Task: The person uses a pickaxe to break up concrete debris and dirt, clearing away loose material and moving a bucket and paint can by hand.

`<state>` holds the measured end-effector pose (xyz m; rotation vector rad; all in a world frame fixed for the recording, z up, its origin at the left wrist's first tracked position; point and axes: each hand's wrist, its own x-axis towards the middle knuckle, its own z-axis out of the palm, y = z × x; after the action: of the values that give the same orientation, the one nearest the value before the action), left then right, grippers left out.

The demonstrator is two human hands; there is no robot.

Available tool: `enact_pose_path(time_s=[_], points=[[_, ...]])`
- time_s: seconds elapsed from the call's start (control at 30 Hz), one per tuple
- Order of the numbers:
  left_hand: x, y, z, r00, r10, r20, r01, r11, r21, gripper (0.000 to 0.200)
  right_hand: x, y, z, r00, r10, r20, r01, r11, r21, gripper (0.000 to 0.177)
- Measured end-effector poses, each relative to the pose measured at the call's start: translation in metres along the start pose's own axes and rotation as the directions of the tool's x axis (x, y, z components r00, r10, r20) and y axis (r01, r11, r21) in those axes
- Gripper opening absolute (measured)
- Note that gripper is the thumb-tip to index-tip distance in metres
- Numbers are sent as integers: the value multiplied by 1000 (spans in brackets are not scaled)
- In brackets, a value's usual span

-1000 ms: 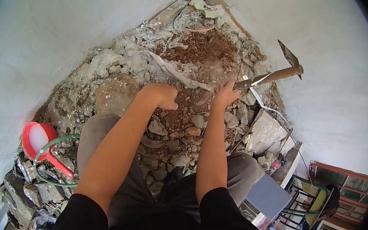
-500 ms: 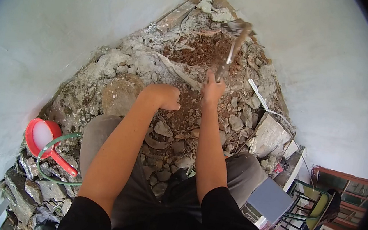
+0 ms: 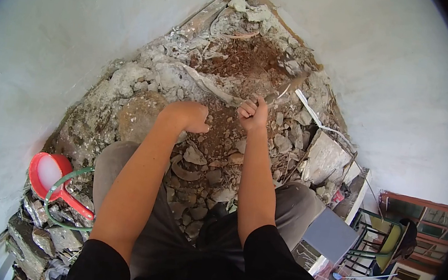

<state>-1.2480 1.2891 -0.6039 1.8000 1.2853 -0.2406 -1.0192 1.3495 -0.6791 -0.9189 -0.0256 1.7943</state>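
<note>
My right hand (image 3: 253, 114) is wrapped round the handle of a hammer-like tool (image 3: 295, 84). Motion smears the tool, and its head is a blur above the rubble to the upper right. My left hand (image 3: 185, 117) is closed, knuckles up, low over the reddish soil beside a large rounded stone (image 3: 139, 114). Its fingers curl out of sight, and I cannot tell whether they hold anything. A pale root-like strip (image 3: 208, 84) runs across the rubble just beyond both hands. Loose broken stones (image 3: 194, 155) lie between my knees.
Two pale walls meet behind the rubble heap. At left, a red dipper (image 3: 66, 191) and green hose (image 3: 48, 205) rest by stacked rocks. To the right are a white strap (image 3: 306, 105), a broken slab (image 3: 324, 157), a grey board (image 3: 328, 235) and a green-framed chair (image 3: 389, 242).
The tool has swung downward and tipped to the right, its head dropping toward the rubble. My right hand has turned, with its fingers now showing. My left hand stays closed, nearly in place.
</note>
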Motion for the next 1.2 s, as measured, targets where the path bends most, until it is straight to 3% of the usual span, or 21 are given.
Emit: enact_pose_path(time_s=[0.13, 0.2, 0.23, 0.3, 0.33, 0.4, 0.43, 0.5, 0.63, 0.7, 0.73, 0.8, 0.87, 0.93, 0.97, 1.03, 1.07, 1.13, 1.2], points=[[-2, 5, -1, 999, -43, 18, 43, 999, -7, 36, -5, -10, 10, 992, 129, 5, -128, 990, -51, 21], [-3, 7, -2, 999, -29, -15, 29, 1000, -4, 36, -11, -2, 22, 995, -31, -94, -6, 929, -369, 17], [-4, 7, -2, 999, -19, -44, 19, 1000, -2, 35, -12, 2, 26, 996, -28, -88, -7, 928, -372, 17], [-5, 6, -4, 999, -31, -33, 31, 999, -17, 36, -16, 14, 31, 949, -312, -51, 223, 773, -594, 15], [-7, 5, -4, 999, -36, -17, 35, 999, -29, 38, -16, 17, 34, 951, -304, -50, 215, 772, -598, 15], [-7, 1, -2, 999, -36, -26, 35, 999, -41, 39, -14, 19, 41, 730, -683, 18, 530, 549, -646, 21], [-7, -1, -2, 999, -32, -35, 30, 999, -45, 40, -11, 17, 42, 731, -682, 21, 530, 548, -647, 21], [-7, -3, -2, 999, -34, -27, 33, 999, -39, 41, -9, 10, 43, 599, -797, 80, 693, 466, -551, 20], [-8, -3, -4, 998, -52, -28, 51, 998, -46, 39, -2, 17, 29, 637, -770, 24, 646, 517, -562, 19], [-4, -3, -4, 999, -46, -1, 46, 999, -9, 39, -1, 20, 18, 785, -568, -247, 285, 685, -670, 17], [-2, -2, -3, 999, -40, 24, 40, 999, 26, 39, 0, 11, 13, 781, -571, -253, 285, 686, -669, 17], [1, -1, -2, 999, -36, 30, 36, 999, 18, 40, 5, -15, 9, 981, -124, -152, 46, 898, -437, 14], [0, 2, -3, 999, -36, 36, 35, 999, 5, 42, -12, -36, 29, 982, -138, -127, 86, 933, -348, 12], [0, 8, -5, 998, -57, 40, 58, 998, -15, 43, -20, -63, 33, 978, -80, 194, 48, 986, 161, 20], [2, 10, -5, 998, -51, 37, 52, 999, -17, 43, -25, -68, 38, 977, -84, 194, 53, 986, 157, 20], [7, 12, -4, 999, -48, 18, 48, 999, 7, 43, -41, -72, 58, 936, -334, 108, 336, 942, 6, 26], [7, 12, -4, 999, -48, 17, 48, 999, 4, 43, -42, -74, 61, 937, -332, 109, 334, 943, 4, 26], [6, 15, -6, 998, -54, 34, 54, 998, 13, 43, -43, -78, 64, 845, -525, 100, 534, 838, -113, 27], [12, 11, -1, 999, -35, 29, 35, 999, 11, 43, -38, -70, 60, 828, -558, 58, 559, 810, -175, 29]])
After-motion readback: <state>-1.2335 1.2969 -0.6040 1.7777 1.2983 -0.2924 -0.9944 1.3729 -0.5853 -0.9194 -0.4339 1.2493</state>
